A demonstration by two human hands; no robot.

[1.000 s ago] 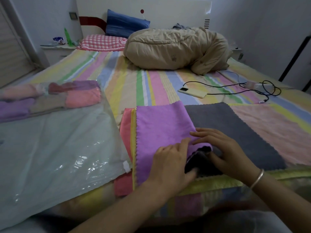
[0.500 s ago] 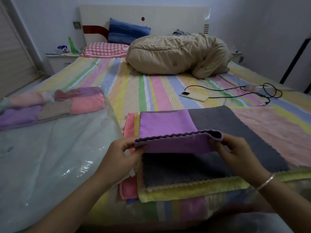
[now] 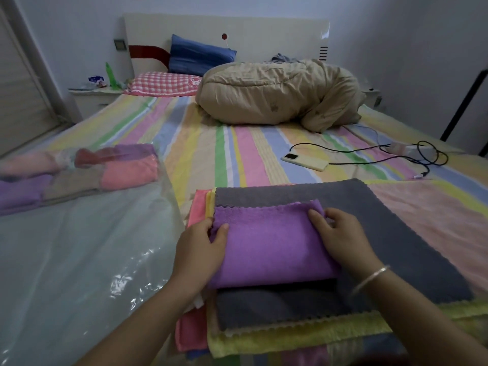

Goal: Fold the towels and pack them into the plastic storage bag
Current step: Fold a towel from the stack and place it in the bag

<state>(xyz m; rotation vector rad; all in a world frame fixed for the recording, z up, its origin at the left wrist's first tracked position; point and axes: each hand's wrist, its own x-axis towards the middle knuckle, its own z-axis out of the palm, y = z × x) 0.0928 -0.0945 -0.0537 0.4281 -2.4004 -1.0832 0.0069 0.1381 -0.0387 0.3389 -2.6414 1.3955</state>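
Both hands hold the folded purple towel (image 3: 272,249) above the grey towel (image 3: 401,233): left hand (image 3: 200,250) pinches its left edge, fingers hidden beneath; right hand (image 3: 340,239) grips the far right corner. Left of them the plastic storage bag (image 3: 79,265), cut off at the frame, blurs folded towels (image 3: 79,173) inside.

A folded towel (image 3: 272,247) lay on the towel stack (image 3: 290,334) at the bed's (image 3: 211,143) near edge. The left hand (image 3: 200,252) held its left end and the right hand (image 3: 340,239) its far right corner. Left of the stack spread the plastic storage bag (image 3: 79,260), with packed towels (image 3: 79,173) in its far end. Beyond the stack lay a phone (image 3: 305,161), and farther back a bundled quilt (image 3: 277,93).
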